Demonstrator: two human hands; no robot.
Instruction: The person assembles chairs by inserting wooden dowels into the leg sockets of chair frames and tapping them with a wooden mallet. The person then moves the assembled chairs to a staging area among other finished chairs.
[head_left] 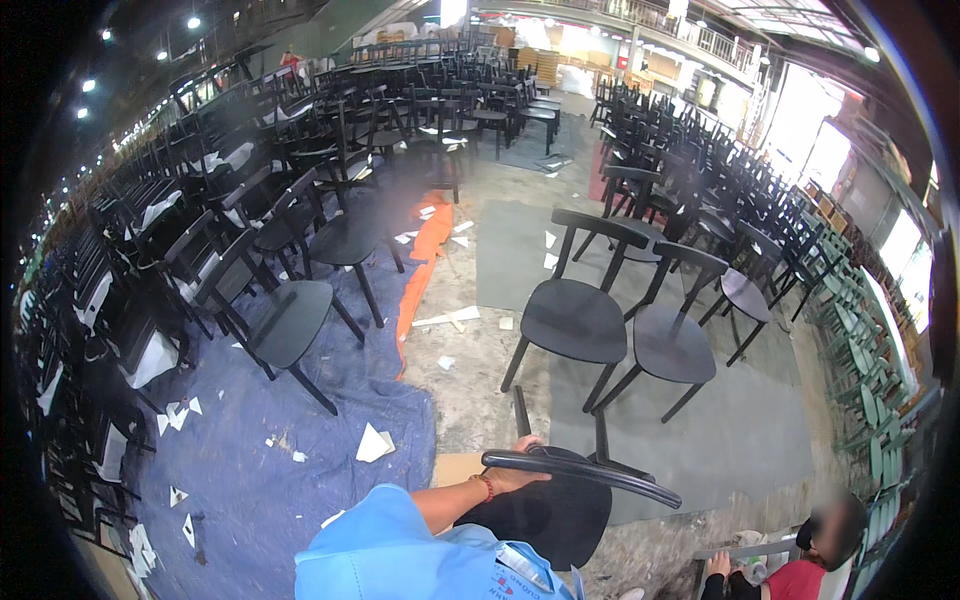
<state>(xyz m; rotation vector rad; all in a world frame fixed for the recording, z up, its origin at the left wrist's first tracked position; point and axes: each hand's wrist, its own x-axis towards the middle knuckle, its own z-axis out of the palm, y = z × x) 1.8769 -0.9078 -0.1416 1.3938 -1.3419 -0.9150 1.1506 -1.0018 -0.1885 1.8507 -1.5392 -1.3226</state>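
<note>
At the lower edge a person in a blue shirt [400, 555] holds a black chair [560, 490] close to the body. The left hand [520, 462] lies on its curved backrest, the fingers closed on the top rail. The right hand is not in view, so I cannot tell how its fingers stand. The chair is at the edge of a grey mat [740, 430] on the floor [470, 370].

At the lower right another person in red [800, 575] sits low.

To the left a blue tarp [250, 470] covers the floor, with white paper scraps [373, 443] on it and an orange strip [425, 265] along its edge. Just ahead two black chairs [610, 320] stand side by side on the mat.

On both sides many black chairs stand in dense rows [200, 200], with a bare aisle between. Far back there are more chairs [450, 90], green stacked chairs [860, 330] on the right, ceiling lamps [190, 22] and bright openings [800, 120].
</note>
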